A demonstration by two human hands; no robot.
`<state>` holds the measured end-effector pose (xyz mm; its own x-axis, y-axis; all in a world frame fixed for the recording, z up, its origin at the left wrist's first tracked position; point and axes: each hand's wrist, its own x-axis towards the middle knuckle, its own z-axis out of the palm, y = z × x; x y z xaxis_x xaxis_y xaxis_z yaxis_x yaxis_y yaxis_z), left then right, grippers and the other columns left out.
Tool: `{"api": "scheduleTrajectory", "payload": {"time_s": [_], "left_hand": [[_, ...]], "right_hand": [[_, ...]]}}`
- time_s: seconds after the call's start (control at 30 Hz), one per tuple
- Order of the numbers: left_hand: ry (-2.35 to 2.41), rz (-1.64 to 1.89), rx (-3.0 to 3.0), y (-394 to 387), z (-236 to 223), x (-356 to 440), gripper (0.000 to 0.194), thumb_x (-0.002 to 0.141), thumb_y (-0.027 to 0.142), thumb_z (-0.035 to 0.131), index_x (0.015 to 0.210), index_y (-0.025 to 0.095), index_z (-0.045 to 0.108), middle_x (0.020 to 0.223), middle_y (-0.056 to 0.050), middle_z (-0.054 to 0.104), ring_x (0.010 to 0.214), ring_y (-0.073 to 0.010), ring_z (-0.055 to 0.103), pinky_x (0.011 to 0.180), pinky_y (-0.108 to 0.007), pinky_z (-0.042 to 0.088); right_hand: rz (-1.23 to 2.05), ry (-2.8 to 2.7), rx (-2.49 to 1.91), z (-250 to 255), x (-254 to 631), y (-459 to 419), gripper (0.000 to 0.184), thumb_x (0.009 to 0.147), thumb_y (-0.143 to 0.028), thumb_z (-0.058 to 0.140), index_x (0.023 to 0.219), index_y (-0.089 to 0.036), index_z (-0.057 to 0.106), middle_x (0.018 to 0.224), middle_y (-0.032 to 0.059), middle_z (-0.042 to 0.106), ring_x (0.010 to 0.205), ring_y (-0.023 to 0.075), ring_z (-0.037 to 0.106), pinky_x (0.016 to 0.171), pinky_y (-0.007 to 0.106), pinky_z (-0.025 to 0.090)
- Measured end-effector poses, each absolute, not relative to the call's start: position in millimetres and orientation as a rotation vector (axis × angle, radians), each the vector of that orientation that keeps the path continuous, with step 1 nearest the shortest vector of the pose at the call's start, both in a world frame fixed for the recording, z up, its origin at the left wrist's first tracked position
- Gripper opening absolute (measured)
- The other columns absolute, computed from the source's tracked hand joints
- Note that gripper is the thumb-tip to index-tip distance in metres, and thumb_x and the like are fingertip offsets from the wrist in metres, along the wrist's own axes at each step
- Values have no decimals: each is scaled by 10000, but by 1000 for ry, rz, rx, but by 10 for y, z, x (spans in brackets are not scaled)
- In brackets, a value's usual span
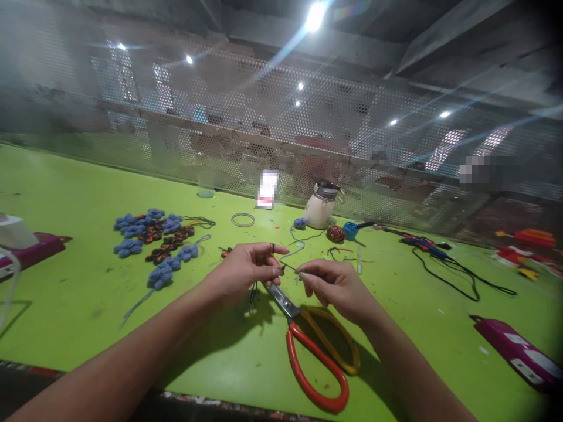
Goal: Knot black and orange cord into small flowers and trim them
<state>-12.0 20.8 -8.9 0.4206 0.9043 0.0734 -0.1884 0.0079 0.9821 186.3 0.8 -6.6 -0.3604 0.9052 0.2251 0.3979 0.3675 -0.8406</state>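
My left hand (248,266) is closed, with thumb and fingers pinching a strand of dark-and-orange yarn (272,248) that wraps round one finger. My right hand (332,284) pinches a thin crochet hook (289,267), whose tip meets the yarn at my left fingertips. The small stitches there are too fine to make out. Below both hands lies a pair of scissors (288,305) with one red and one yellow handle; the blade tips are hidden under my left hand. To the left, blue crocheted flowers (160,275) and dark-orange crocheted flowers (169,241) lie in a group.
Behind my hands stand a white bottle (320,206), a multicolour yarn ball (336,234), a blue yarn ball (350,230) and a phone (267,190). A ring (243,220) lies on the green table (211,363). Purple power strips (519,351) sit at both sides, with cords (457,275) at right.
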Motion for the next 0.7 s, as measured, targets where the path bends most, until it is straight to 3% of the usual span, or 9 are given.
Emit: {"api": "scheduleTrajectory", "payload": {"time_s": [0.23, 0.53, 0.7], "left_hand": [[794, 995, 1417, 185, -100, -78, 569, 644, 120, 658, 1191, 137, 504, 636, 30, 563, 528, -97, 536, 521, -230, 386], [814, 1033, 1557, 188, -169, -37, 535, 679, 127, 615, 1204, 141, 515, 621, 18, 560, 545, -104, 505, 550, -243, 388], [763, 1158, 1449, 191, -180, -39, 452, 684, 163, 645, 1131, 170, 583, 617, 20, 536, 569, -110, 512, 581, -256, 402]], "right_hand": [[1219, -1740, -1111, -96, 1738, -5, 206, 784, -348, 572, 785, -142, 585, 549, -28, 556, 389, 57, 438, 407, 194, 356], [1453, -1416, -1054, -213, 1593, -29, 221, 758, -337, 607, 859, -149, 554, 507, -46, 555, 319, 33, 374, 333, 149, 243], [1498, -1159, -871, -328, 1488, -37, 215, 769, -331, 602, 871, -151, 546, 528, -45, 540, 323, 26, 343, 337, 154, 250]]}}
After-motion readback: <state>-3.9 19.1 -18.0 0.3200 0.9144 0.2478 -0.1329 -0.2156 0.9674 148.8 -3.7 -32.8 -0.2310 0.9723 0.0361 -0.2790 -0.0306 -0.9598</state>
